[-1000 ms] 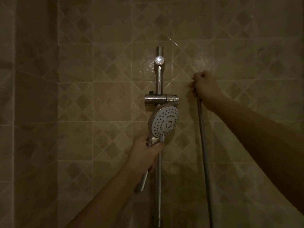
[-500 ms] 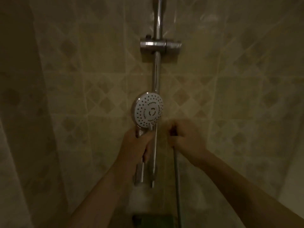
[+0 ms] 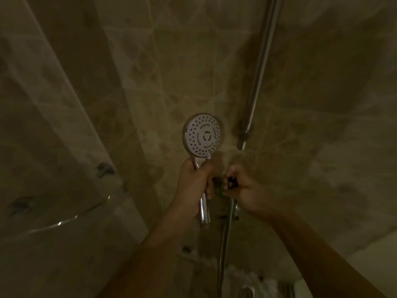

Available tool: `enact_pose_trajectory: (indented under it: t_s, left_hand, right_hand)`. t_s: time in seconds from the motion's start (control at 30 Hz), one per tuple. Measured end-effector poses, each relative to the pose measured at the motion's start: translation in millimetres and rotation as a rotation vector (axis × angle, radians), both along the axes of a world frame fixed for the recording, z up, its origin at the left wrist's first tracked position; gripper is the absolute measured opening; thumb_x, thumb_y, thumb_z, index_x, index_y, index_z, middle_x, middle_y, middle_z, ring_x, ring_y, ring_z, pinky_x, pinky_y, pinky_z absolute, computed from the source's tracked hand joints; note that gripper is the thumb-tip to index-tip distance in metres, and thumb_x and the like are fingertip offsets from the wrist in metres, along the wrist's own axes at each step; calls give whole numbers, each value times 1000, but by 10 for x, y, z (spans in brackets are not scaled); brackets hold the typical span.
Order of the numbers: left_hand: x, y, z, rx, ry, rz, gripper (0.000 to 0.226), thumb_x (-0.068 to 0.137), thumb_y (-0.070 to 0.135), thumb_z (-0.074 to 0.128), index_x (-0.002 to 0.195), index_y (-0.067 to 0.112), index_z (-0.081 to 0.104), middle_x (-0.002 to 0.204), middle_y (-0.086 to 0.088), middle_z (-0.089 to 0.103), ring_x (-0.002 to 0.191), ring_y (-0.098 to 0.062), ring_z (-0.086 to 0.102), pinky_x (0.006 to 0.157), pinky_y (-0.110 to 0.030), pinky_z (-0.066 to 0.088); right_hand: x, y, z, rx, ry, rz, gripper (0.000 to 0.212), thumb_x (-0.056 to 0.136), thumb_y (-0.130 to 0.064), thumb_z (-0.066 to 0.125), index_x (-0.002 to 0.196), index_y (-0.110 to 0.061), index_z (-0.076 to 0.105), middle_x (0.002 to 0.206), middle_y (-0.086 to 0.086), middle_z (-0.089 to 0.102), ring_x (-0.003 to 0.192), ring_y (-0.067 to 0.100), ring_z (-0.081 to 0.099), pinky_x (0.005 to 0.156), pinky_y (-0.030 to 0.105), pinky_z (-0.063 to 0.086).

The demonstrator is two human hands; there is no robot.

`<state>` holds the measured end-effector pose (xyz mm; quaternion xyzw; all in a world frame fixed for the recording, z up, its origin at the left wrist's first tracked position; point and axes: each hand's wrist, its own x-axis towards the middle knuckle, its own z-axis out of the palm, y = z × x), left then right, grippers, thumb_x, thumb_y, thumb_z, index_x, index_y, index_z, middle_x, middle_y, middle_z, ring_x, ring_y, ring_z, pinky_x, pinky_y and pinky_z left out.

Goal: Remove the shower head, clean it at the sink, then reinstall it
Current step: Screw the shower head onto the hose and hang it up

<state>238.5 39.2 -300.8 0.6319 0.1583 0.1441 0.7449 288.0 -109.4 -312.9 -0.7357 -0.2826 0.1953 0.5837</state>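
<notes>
Shower head (image 3: pixel 203 135) lowered off rail (image 3: pixel 257 67); left hand (image 3: pixel 194 179) grips handle.

Left hand (image 3: pixel 194 181) grips the shower head (image 3: pixel 203 135) upright by its handle; right hand (image 3: pixel 242 190) pinches the hose (image 3: pixel 223 244) beside it.

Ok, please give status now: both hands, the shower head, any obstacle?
Left hand grips shower head handle, face toward camera. Right hand holds hose top end. Slide bar beside, not blocking.
</notes>
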Motion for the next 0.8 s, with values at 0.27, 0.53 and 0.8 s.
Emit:
enact_pose_trajectory:
  t_s: [0.27, 0.53, 0.8]
  left_hand:
    - [-687, -10, -674, -80, 170, 389, 36, 97, 5, 64, 65, 18, 53, 46, -2, 46, 34, -15, 39, 38, -23, 32]
    - [-1595, 177, -721, -311, 95, 853, 20, 90, 11, 61, 79, 15, 46, 54, -1, 44, 42, -15, 39, 40, -26, 35]
    - [-2023, 353, -579, -557, -161, 1113, 27, 93, 7, 53, 73, 17, 39, 52, 3, 35, 41, -13, 32, 39, -24, 32]
  right_hand:
    - [-388, 13, -718, 172, 522, 143, 57, 87, 9, 64, 137, -7, 43, 114, 14, 71, 104, 25, 70, 84, 31, 57]
    - [-1001, 173, -998, -6, 455, 469, 24, 88, -6, 71, 111, -8, 64, 97, 2, 76, 88, 19, 74, 68, 21, 56]
    - [-1535, 464, -948, -71, 142, 636, 14, 92, -52, 49, 93, -40, 57, 66, -11, 58, 64, 4, 57, 63, 23, 45]
